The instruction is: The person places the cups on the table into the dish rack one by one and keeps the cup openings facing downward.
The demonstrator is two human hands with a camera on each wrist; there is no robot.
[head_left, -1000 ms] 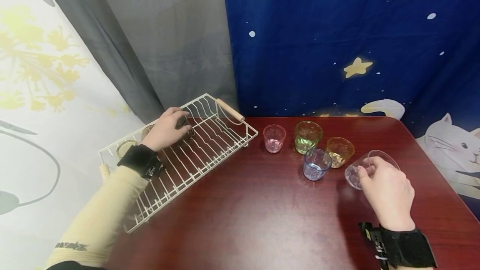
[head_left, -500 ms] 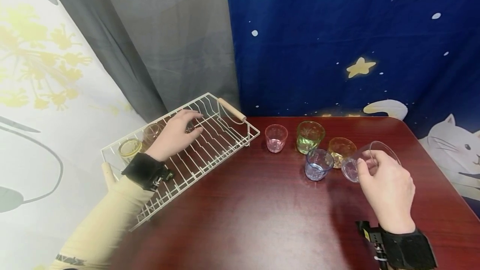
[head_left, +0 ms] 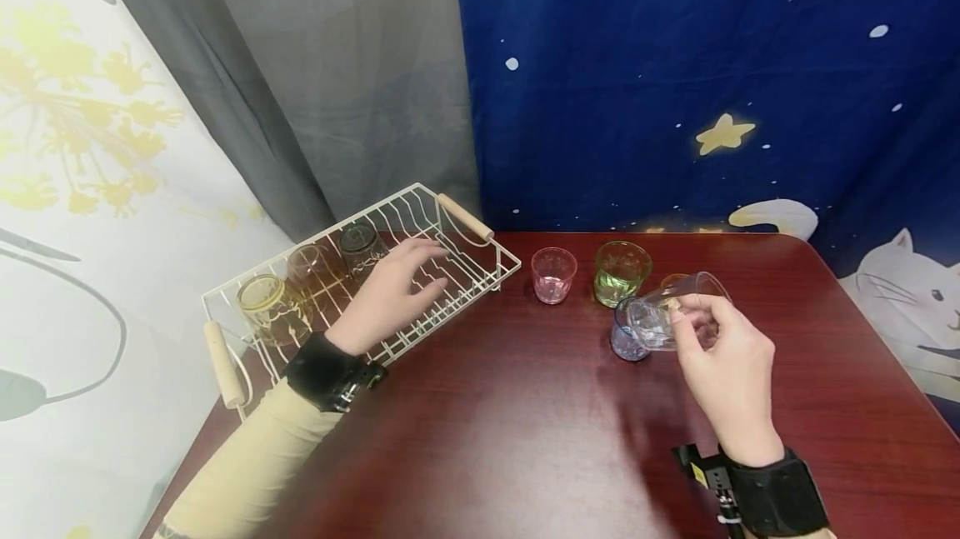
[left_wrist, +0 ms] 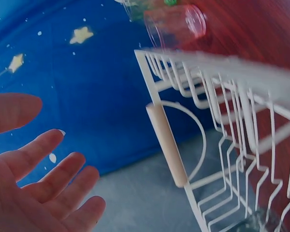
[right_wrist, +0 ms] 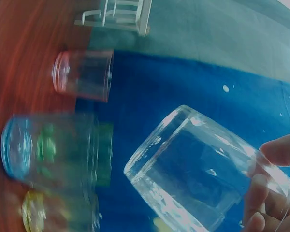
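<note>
Table's right edge (head_left: 885, 362) well apart from glass (right_wrist: 198, 169) in right grip (head_left: 727, 368)

a cream sleeve (head_left: 258, 456) runs to a black left band (head_left: 322, 371), while the black right band (head_left: 777, 492) carries a black mount (head_left: 717, 476) marked with yellow.

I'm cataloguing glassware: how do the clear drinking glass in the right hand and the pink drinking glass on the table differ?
The clear drinking glass has no visible tint; the pink drinking glass is tinted. The clear one is tilted; the pink one is upright. The clear one is held by the right hand; the pink one stands on the dark red table. Both are transparent.
</note>
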